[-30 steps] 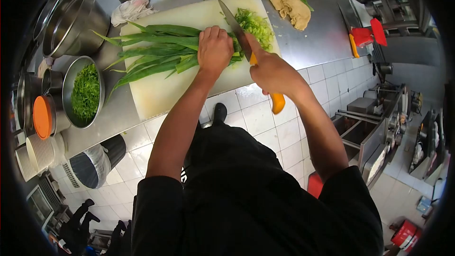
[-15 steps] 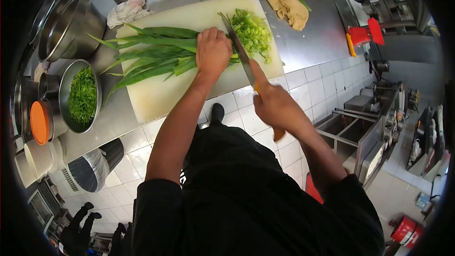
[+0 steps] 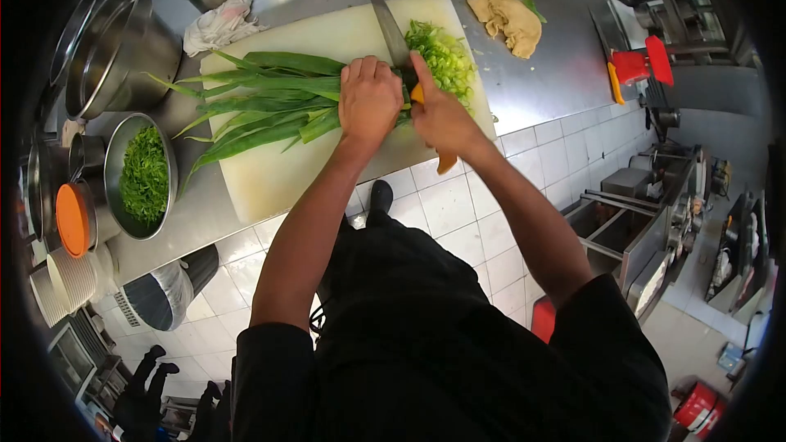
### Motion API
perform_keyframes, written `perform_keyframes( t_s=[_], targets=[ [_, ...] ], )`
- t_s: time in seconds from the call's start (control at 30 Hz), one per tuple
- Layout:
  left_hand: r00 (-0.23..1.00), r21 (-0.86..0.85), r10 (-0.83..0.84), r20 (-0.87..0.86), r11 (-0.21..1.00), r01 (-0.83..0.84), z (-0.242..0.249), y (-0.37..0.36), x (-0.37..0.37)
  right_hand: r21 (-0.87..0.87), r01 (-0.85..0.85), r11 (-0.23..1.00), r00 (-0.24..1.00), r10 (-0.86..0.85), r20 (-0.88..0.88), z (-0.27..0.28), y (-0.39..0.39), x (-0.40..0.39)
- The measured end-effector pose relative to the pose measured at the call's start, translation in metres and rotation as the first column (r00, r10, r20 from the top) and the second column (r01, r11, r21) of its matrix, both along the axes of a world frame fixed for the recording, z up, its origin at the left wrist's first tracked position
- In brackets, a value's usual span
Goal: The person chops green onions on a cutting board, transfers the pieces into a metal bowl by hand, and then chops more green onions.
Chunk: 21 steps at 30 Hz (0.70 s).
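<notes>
Long green onion leaves [image 3: 274,94] lie across a pale cutting board [image 3: 254,192], with my left hand [image 3: 371,100] closed over their right end. My right hand [image 3: 446,121] grips the orange handle of a large knife [image 3: 387,23], just right of my left hand. The blade points away from me, its tip beyond the board's far edge. Sliced green onion [image 3: 442,61] is heaped on the board to the right of the knife. Where the blade meets the leaves is partly hidden by my hands.
At the left stand a steel bowl of chopped greens [image 3: 143,176], an orange lid [image 3: 73,219] and large steel pots [image 3: 123,53]. A white cloth [image 3: 221,23] lies behind the board, a tan cloth [image 3: 508,23] to its right. People's dark-clad legs [image 3: 141,385] show at lower left.
The knife and my right hand have moved forward, away from me, and slightly left. My left hand remains on the leaves. The view has shifted slightly.
</notes>
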<state>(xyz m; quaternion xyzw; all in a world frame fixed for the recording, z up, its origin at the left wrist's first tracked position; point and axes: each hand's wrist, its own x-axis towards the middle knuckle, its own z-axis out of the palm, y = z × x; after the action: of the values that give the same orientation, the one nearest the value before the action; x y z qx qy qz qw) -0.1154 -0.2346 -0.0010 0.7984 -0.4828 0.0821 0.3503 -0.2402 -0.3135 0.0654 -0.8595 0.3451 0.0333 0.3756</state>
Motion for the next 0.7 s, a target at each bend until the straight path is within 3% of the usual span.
perform_keyframes(
  t_s=[0.2,0.3,0.43,0.7],
  targets=[
    [1.000,-0.036,-0.003,0.021,0.999,0.004,-0.001,0.000,-0.001,-0.039,-0.089,0.995,0.994,0.086,-0.069,0.008,-0.038,0.006],
    [0.999,-0.091,-0.004,0.052,0.996,0.009,-0.003,-0.001,0.000,0.129,-0.006,0.992,0.986,0.027,-0.163,0.061,-0.017,0.009],
    [1.000,-0.118,0.025,0.003,0.993,-0.024,-0.006,-0.002,-0.002,0.176,0.035,0.984,0.965,0.013,-0.261,0.109,0.014,0.000],
    [1.000,-0.104,-0.021,-0.014,0.994,0.019,-0.007,0.000,0.002,0.146,0.049,0.988,0.949,-0.001,-0.316,0.105,0.043,-0.001]
  ],
)
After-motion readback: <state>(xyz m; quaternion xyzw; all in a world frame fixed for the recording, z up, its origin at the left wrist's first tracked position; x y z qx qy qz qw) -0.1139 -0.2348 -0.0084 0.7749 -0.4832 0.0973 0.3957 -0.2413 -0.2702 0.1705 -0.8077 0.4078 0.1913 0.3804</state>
